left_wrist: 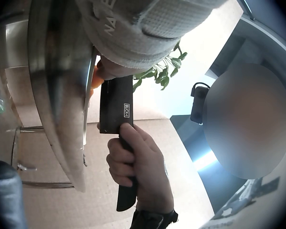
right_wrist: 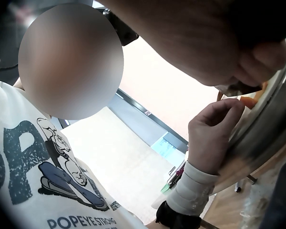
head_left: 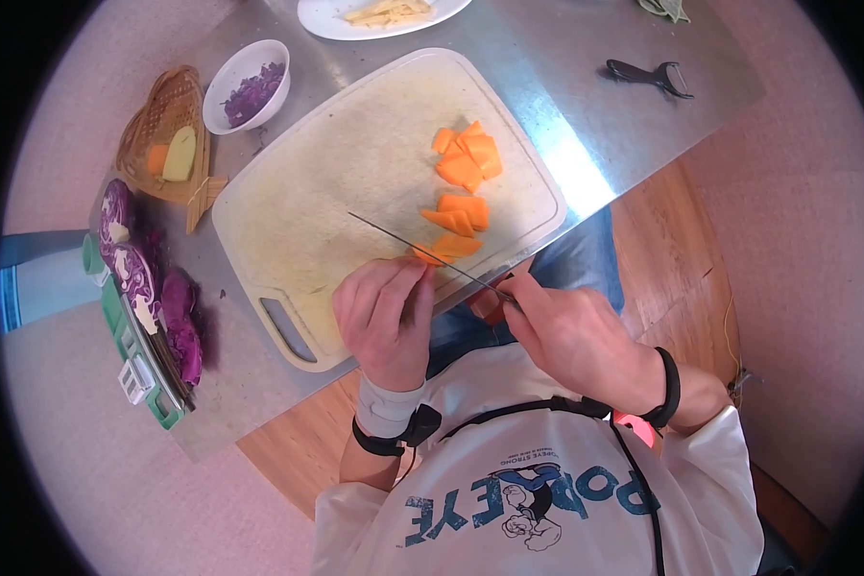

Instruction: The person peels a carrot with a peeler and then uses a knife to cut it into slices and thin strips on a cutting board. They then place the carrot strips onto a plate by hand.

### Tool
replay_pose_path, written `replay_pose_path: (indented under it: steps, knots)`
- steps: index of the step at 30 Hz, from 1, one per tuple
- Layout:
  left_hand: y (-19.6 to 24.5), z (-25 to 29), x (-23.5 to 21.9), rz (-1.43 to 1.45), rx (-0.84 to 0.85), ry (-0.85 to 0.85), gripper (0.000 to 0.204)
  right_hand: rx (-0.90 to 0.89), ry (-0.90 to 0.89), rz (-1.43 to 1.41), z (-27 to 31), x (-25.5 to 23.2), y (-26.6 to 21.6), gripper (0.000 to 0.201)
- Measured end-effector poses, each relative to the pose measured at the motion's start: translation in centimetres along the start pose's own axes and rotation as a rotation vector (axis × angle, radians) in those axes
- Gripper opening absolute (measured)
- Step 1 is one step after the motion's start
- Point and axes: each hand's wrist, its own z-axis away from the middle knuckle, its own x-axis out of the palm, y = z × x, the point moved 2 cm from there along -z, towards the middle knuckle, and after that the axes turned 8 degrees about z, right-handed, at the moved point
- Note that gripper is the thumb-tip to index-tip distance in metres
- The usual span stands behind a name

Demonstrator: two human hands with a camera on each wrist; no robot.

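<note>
My right hand grips the black handle of a broad-bladed cleaver. From above, its blade shows as a thin dark line slanting across the white cutting board. Close beside the blade, my left hand has its fingers bent and pinches a small orange carrot piece near the board's front edge. The cleaver crosses right at these fingertips. Cut carrot slices lie just beyond the blade, and a heap of carrot pieces sits farther back.
Left of the board are a wicker basket with peeled vegetables, purple cabbage pieces and a green holder. Behind stand a white bowl of shredded cabbage and a plate with pale strips. A black peeler lies back right.
</note>
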Motion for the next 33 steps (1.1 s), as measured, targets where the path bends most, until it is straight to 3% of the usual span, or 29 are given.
replay_pose_path:
  steps: [4,33]
  knots:
    - [0.1,0.0,-0.1,-0.013,0.007,-0.014,0.029,-0.069,0.123,-0.004,-0.3,0.1,0.1,0.018]
    - [0.6,-0.9,-0.1,0.095,-0.032,-0.083,0.023,-0.024,-0.064,-0.118,-1.3,-2.3,0.0,0.02]
